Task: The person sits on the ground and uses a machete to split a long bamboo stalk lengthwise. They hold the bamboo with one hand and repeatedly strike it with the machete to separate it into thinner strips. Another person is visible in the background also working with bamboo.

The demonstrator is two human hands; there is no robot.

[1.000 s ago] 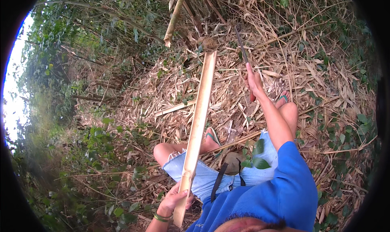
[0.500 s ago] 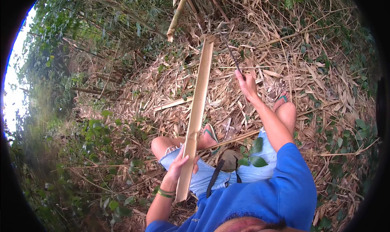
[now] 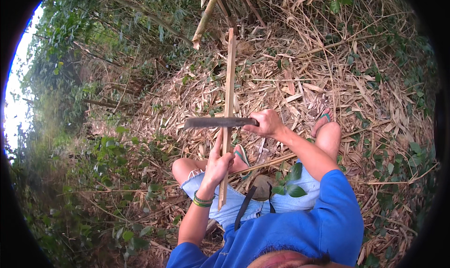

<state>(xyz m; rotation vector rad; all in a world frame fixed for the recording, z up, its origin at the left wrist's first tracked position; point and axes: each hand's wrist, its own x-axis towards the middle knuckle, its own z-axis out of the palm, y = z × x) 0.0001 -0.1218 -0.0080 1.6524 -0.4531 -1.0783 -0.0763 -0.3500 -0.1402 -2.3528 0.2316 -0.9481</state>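
Left hand [image 3: 219, 164] grips bamboo strip [image 3: 228, 104] — right hand [image 3: 267, 123] holds machete [image 3: 215, 122] across it.

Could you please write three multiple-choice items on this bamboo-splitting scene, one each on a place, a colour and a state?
1. Where does the blade lie?
A. Across the bamboo strip
B. On the ground
C. Behind the person

2. What colour is the shirt?
A. Red
B. Blue
C. White

3. How is the left hand?
A. Open in the air
B. Resting on the knee
C. Closed around the strip

Key: 1 A, the blade crosses the strip, gripped by the right hand; 2 B, the sleeve is blue; 3 C, its fingers wrap the strip's lower part.
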